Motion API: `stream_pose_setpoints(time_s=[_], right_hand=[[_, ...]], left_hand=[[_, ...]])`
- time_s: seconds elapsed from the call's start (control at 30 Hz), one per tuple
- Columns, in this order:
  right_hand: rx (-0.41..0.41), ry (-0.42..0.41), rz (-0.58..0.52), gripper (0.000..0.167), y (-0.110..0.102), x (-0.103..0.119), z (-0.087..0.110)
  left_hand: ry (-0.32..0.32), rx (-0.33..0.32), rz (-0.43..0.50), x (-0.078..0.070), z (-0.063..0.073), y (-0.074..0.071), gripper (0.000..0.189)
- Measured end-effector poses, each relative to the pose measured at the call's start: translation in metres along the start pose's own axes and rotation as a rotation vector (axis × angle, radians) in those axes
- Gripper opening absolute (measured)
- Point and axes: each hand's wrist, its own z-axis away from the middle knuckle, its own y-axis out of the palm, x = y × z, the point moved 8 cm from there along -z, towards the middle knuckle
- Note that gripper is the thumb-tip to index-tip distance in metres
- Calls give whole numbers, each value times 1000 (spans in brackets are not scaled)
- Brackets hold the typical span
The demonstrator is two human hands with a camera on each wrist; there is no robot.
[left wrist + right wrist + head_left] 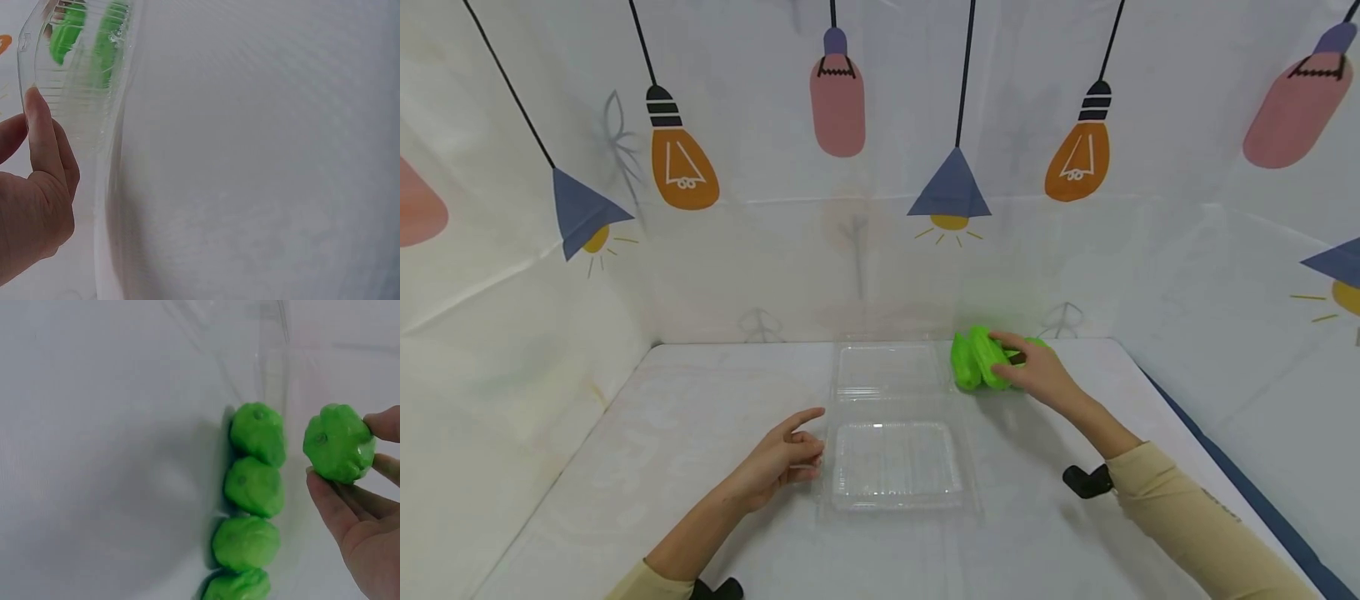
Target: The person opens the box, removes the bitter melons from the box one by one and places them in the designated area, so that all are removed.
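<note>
My right hand (1037, 371) holds a long, lumpy bright-green vegetable (337, 444) between thumb and fingers, its rounded, dimpled end toward the right wrist camera. Several more like it, such as this green vegetable (253, 487), lie side by side in a row next to the held one. In the head view that hand covers part of the row. At the left side of a clear plastic clamshell container (973, 500), my left hand (775, 458) pinches the rim, thumb and fingers on either side of the edge in the left wrist view. The container lies unfolded, both halves facing up.
The green vegetables are at the back of the white table (700, 417), right beside the container's far half (842, 354). A white curtain (760, 250) printed with lamps hangs behind the table's far edge and along both sides.
</note>
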Motion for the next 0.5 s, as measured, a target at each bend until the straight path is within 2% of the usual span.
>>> stream_pose_setpoints(time_s=[0.5], right_hand=[[-16, 80, 34, 61, -22, -36, 0]], left_hand=[[-2, -9, 11, 0, 0, 0, 68]])
